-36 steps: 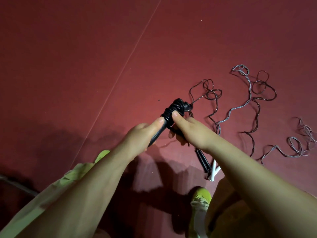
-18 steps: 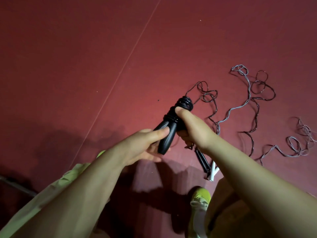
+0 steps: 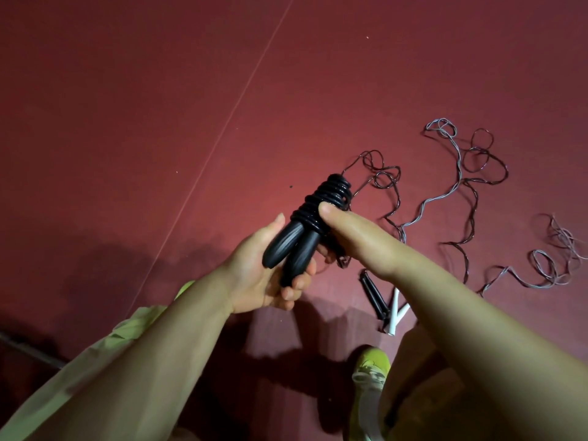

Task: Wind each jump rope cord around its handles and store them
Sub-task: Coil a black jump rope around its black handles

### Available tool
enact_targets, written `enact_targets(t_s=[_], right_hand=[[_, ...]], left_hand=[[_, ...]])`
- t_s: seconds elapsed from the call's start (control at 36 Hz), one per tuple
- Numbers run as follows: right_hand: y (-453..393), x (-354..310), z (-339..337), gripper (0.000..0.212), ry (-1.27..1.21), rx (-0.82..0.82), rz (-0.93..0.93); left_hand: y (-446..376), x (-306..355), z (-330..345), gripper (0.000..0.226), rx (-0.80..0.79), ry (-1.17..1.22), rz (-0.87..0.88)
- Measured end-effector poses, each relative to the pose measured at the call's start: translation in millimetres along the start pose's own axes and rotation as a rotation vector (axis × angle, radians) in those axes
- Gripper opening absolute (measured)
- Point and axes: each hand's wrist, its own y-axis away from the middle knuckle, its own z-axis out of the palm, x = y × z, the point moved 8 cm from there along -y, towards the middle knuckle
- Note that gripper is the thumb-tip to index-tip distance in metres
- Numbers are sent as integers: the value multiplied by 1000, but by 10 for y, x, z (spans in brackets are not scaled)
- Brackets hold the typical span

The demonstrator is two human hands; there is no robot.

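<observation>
Head view, looking down at red floor (image 3: 159, 122). A thin pale line (image 3: 222, 135) runs diagonally across the floor from top centre to lower left.

Both hands raised mid-frame around one black jump rope. Its two black handles (image 3: 292, 246) lie side by side, butt ends pointing down-left, with black cord (image 3: 327, 198) wound in tight coils around their upper part.

Left hand (image 3: 264, 275): palm up under the handles, fingers curled around the lower ends from beneath, thumb stretched up along the left side. It grips the handles.

Right hand (image 3: 356, 240): comes in from the right, thumb pressed flat on the coils, remaining fingers wrapped behind the bundle, only their tips visible below it. It grips the wound part.

On the floor right of the hands, loose thin cords: a dark one (image 3: 381, 176) looped just beyond the bundle, a grey one (image 3: 445, 192) snaking from upper right downward, and a grey tangle (image 3: 553, 265) near the right edge. Cords cross in places; cannot tell which ends belong together.

Below the right wrist, on the floor: a slim black handle (image 3: 374, 294) and white handles (image 3: 396, 316) just beside it, partly hidden by the forearm.

Bottom of frame: a yellow-green shoe (image 3: 372, 370) and a pale green garment (image 3: 95, 361) under the left arm
</observation>
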Motion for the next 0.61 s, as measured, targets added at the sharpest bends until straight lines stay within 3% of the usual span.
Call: enact_targets(t_s=[0.19, 0.39, 0.61], right_hand=[[32, 108, -31, 59, 84, 24, 155], [-16, 163, -44, 68, 168, 46, 177], [-26, 308, -71, 78, 308, 104, 266]], left_hand=[[-52, 8, -164, 80, 228, -195, 40], [-93, 32, -234, 79, 314, -201, 91], [-37, 186, -457, 74, 601, -478, 272]])
